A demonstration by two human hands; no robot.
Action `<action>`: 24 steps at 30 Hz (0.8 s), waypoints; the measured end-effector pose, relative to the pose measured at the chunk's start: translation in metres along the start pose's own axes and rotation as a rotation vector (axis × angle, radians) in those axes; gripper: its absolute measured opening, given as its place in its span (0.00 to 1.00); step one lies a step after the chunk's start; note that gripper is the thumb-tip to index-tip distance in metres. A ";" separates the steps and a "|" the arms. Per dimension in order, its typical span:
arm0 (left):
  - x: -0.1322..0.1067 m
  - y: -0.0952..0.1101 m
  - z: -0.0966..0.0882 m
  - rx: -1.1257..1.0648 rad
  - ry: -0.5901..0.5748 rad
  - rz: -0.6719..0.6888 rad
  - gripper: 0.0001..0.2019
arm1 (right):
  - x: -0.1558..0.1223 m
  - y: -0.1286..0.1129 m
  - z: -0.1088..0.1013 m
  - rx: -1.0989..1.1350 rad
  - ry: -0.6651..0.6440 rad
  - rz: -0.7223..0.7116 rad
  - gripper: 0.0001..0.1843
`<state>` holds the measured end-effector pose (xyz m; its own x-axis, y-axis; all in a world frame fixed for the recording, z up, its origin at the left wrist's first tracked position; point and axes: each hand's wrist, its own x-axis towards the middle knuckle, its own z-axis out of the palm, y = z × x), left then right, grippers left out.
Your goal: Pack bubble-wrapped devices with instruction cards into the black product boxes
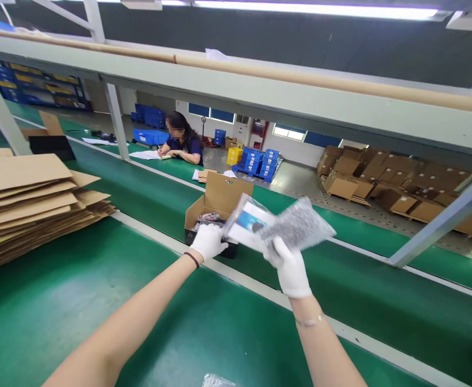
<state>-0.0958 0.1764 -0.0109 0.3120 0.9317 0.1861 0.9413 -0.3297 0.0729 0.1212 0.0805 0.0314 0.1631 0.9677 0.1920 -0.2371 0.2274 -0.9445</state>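
Note:
My left hand (pixel 208 240), in a white glove, grips the front edge of a small open cardboard box (pixel 215 207) on the green belt. The box has a black inside and some dark bagged parts in it; its lid stands up at the back. My right hand (pixel 289 266), also gloved, holds two clear plastic bags just right of the box and above the belt. One is a bag with a white-and-blue printed leaflet (pixel 247 220). The other is a grey speckled bag (pixel 298 224) fanned out to the right.
A tall stack of flat cardboard sheets (pixel 26 199) lies at the left on the green table (pixel 78 301). A person sits across the belt (pixel 380 290) writing on papers. Blue crates and stacked cartons (pixel 384 180) stand on the floor beyond. A metal frame rail (pixel 236 88) crosses overhead.

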 end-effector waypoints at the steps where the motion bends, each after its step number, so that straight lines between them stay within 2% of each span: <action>1: 0.002 -0.007 -0.002 0.009 -0.031 -0.010 0.19 | 0.020 -0.006 0.019 0.004 -0.016 0.003 0.25; 3: 0.006 -0.021 -0.002 0.017 -0.122 0.004 0.18 | 0.061 -0.005 0.055 -0.019 -0.027 0.035 0.25; 5: 0.012 -0.030 -0.001 0.010 -0.223 0.054 0.17 | 0.096 0.009 0.084 -0.182 0.032 0.046 0.22; 8: 0.019 -0.034 -0.001 -0.023 -0.334 0.148 0.19 | 0.127 0.034 0.101 -0.414 0.075 0.059 0.21; 11: 0.024 -0.034 -0.004 -0.101 -0.396 0.250 0.29 | 0.133 0.040 0.087 -0.440 0.012 0.016 0.22; 14: 0.033 -0.037 -0.007 -0.167 -0.467 0.274 0.44 | 0.129 0.020 0.057 -0.589 -0.276 -0.065 0.20; 16: 0.044 -0.040 -0.007 -0.181 -0.517 0.263 0.49 | 0.127 -0.001 0.039 -0.880 -0.468 -0.071 0.20; 18: 0.057 -0.042 -0.006 -0.224 -0.553 0.312 0.52 | 0.126 -0.020 0.029 -1.254 -0.578 -0.069 0.18; 21: 0.070 -0.039 -0.005 -0.395 -0.606 0.440 0.50 | 0.126 -0.033 0.033 -1.716 -0.737 -0.121 0.17; 24: 0.072 -0.031 -0.009 -0.460 -0.632 0.465 0.45 | 0.126 -0.022 0.051 -1.917 -0.857 -0.127 0.21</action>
<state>-0.1036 0.2527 0.0094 0.7878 0.5548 -0.2674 0.6004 -0.5951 0.5342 0.0983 0.2034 0.0895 -0.4145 0.8827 -0.2213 0.8772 0.4523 0.1612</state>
